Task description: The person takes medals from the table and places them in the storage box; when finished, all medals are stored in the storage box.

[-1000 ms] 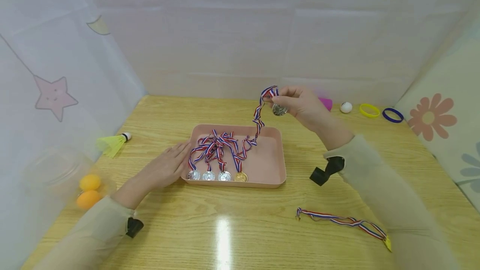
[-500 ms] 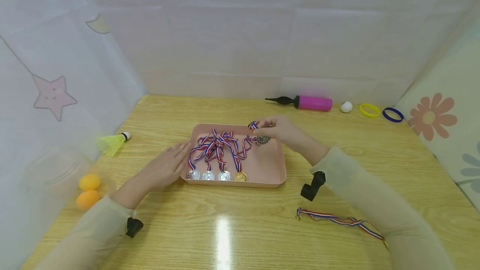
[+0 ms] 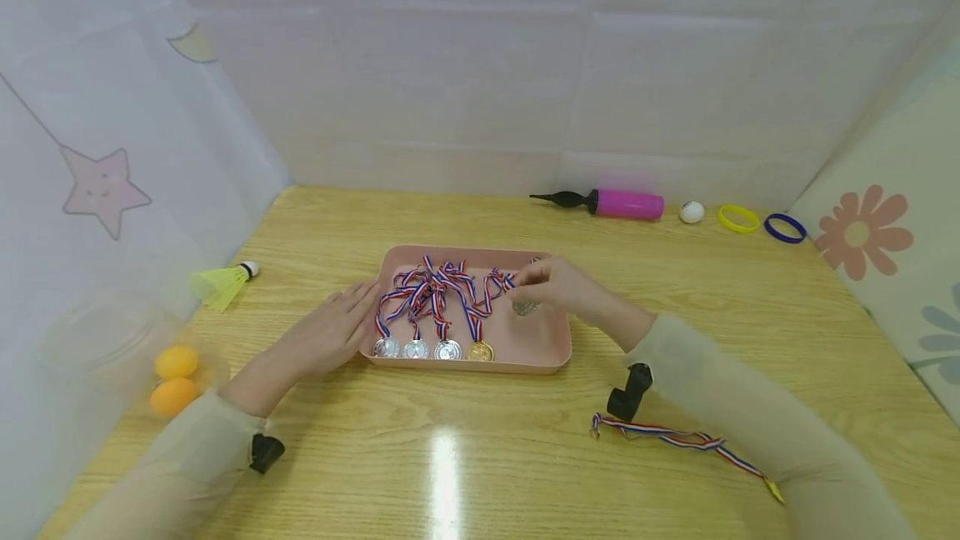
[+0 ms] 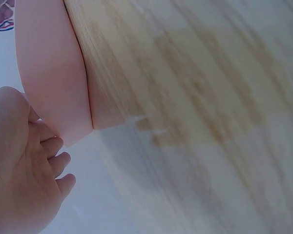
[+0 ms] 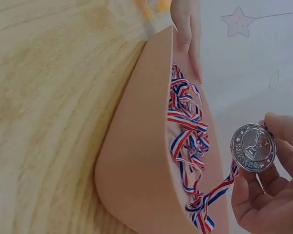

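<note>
Over the right part of a pink tray (image 3: pixel 542 347), my right hand (image 3: pixel 568 292) holds a silver medal (image 5: pixel 253 147) by its edge, between thumb and fingers. The medal's red, white and blue ribbon (image 5: pixel 220 189) trails into the tray. Extended fingers of my left hand (image 3: pixel 333 333) rest against the tray's left side. Inside, three silver medals (image 3: pixel 416 349) and a gold medal (image 3: pixel 480 352) line the front wall. Their ribbons (image 3: pixel 435 288) lie bunched behind them.
Another ribboned medal (image 3: pixel 675 437) lies at front right. A pink hand pump (image 3: pixel 630 203), white ball (image 3: pixel 692 212), yellow wristband (image 3: pixel 738 218) and blue wristband (image 3: pixel 785 228) sit along the back. Leftward are a yellow shuttlecock (image 3: pixel 223 283) and a clear container with orange balls (image 3: pixel 175 397).
My right hand has come down from above the tray's back edge to its right part, bringing the medal and ribbon; the pump is now uncovered. My left hand has stayed put.
</note>
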`<state>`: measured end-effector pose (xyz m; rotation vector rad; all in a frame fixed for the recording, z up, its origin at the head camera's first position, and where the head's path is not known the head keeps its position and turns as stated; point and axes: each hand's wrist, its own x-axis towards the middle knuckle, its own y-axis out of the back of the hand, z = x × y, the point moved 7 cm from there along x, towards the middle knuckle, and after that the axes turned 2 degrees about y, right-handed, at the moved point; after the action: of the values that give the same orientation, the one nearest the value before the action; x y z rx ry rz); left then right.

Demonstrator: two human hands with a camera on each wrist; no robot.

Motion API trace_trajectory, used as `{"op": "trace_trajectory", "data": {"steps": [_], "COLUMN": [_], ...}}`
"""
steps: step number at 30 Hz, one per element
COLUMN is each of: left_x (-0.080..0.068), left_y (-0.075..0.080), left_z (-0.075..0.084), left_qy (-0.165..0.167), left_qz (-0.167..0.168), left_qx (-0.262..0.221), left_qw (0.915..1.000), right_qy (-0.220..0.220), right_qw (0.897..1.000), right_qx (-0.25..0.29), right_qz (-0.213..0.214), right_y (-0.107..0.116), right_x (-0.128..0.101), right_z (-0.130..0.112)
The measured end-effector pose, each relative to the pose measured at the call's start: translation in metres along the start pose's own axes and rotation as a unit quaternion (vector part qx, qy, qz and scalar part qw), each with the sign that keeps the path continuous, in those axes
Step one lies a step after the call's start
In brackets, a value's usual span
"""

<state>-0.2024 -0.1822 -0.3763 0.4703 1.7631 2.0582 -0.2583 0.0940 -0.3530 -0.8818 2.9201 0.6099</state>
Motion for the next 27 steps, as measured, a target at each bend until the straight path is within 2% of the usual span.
{"op": "trace_trajectory", "data": {"steps": [3,8,15,21,25,27], "left_x": [0.0,-0.001,0.0,0.0,0.0,0.0], "left_y": [0.001,0.002,0.002,0.002,0.002,0.002], "left_z": [0.001,0.002,0.002,0.002,0.002,0.002], "left_qy": [-0.003,-0.003,-0.002,-0.003,-0.001,0.0], "left_qz": [0.003,0.002,-0.001,0.001,-0.002,-0.003], "left_qx": [0.001,0.001,0.004,0.002,-0.001,-0.001], "left_qw": [1.0,1.0,1.0,1.0,1.0,1.0], "right_qy": [-0.012,-0.021,0.025,0.023,0.049,0.077], "right_qw": [1.0,0.999,0.996,0.994,0.988,0.982], "right_qx": [0.003,-0.035,-0.068,-0.099,-0.143,-0.169], "right_qz": [-0.007,-0.018,-0.044,-0.039,-0.041,-0.045], "right_y": [-0.005,-0.017,-0.032,-0.037,-0.04,-0.041], "right_x": [0.001,0.002,0.001,0.003,0.006,0.007], "right_z": [0.01,0.023,0.025,0.029,0.029,0.027]}}
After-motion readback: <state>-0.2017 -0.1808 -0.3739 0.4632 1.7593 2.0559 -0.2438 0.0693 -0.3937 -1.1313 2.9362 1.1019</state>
